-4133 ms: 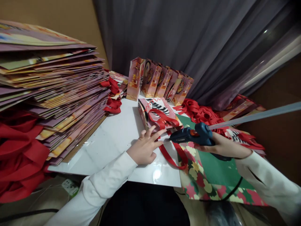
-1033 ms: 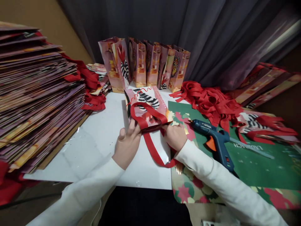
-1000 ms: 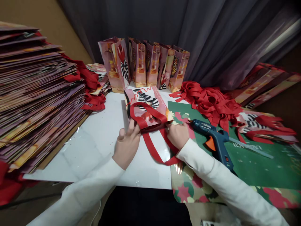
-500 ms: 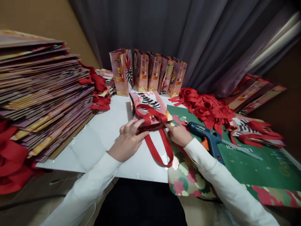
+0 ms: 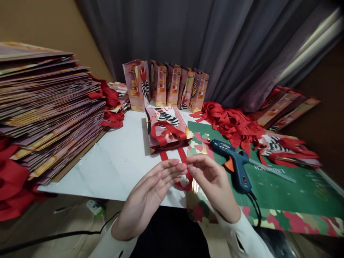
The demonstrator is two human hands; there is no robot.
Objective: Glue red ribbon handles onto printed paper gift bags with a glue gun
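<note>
Grip is released: L hand (image 5: 150,193) and R hand (image 5: 219,184), loosely spread w/ nothing visible inside, are now off the bag (image 5: 172,118) lying on the table (image 5: 113,154) just beyond them, so pressing near its red ribbon (image 5: 161,140) prob. pauses or is done.

L hand (image 5: 152,193) is held w/ fingers extended, side by side, & palm turned inward, while R hand (image 5: 215,184) is held opp., fingers loosely bent toward L fingertips (image 5: 181,167), w/ both wrists bare & white-cuffed L forearm (image 5: 113,245) & R forearm (image 5: 248,238) angled in from bottom edge.
</note>
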